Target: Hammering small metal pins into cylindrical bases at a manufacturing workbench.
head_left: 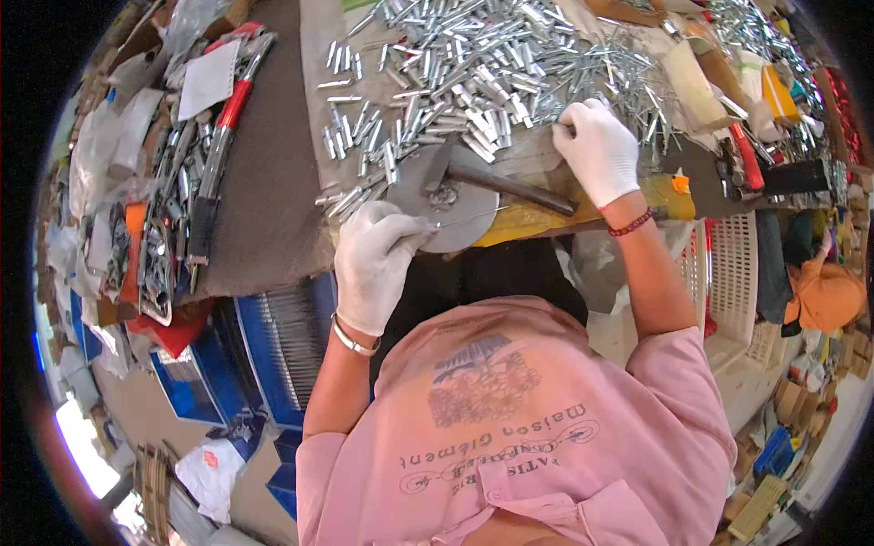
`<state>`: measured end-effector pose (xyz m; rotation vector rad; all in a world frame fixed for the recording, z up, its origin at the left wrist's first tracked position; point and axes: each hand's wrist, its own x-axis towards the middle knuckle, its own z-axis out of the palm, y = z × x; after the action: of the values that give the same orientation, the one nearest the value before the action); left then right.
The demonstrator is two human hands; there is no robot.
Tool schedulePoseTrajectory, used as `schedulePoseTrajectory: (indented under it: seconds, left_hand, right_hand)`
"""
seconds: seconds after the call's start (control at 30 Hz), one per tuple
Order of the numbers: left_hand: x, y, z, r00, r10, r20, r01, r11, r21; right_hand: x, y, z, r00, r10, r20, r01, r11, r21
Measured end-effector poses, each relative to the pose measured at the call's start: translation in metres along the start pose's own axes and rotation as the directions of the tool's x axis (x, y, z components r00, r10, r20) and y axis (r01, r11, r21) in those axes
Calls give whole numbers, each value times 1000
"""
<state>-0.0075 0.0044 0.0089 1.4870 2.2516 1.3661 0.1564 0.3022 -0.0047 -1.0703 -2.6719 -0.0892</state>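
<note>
My left hand (371,266), in a white glove, pinches a thin metal rod (473,217) that points to the right. Under the rod lies a round grey metal plate (455,238) with a few small metal bits on it. Across the plate rests a hammer (519,189), its head toward the plate's far side and its handle to the right. My right hand (599,153), also gloved, is at the near edge of a heap of thin metal pins (628,77). Its fingers are curled in; whatever they hold is hidden. Loose silvery metal sleeves (487,86) are spread beyond the plate.
Red-handled tools (235,105) and metal parts crowd the left side of the table. Open cardboard boxes (696,82) and a red-handled tool (746,156) lie at the right. Blue bins (273,341) stand below left, a white plastic basket (733,273) below right.
</note>
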Motion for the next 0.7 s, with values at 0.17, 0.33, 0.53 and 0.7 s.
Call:
schedulePoseTrajectory:
  seconds: [0.17,0.33,0.53,0.7]
  left_hand:
    - [-1,-1,3,1000,-8,2,7,999,36]
    - [-1,-3,2,1000,22,-20,-21,998,55]
    - [0,1,0,996,67,-52,-61,992,108]
    - [-1,1,-1,991,105,-85,-94,988,126]
  right_hand:
    - [-7,-7,-19,978,-175,-110,197,952,233]
    - [-38,-81,-58,876,-474,-91,423,664,616]
    - [-47,-110,-49,779,-625,-48,538,627,563]
    - [-44,-115,-49,732,-679,-53,609,618,498]
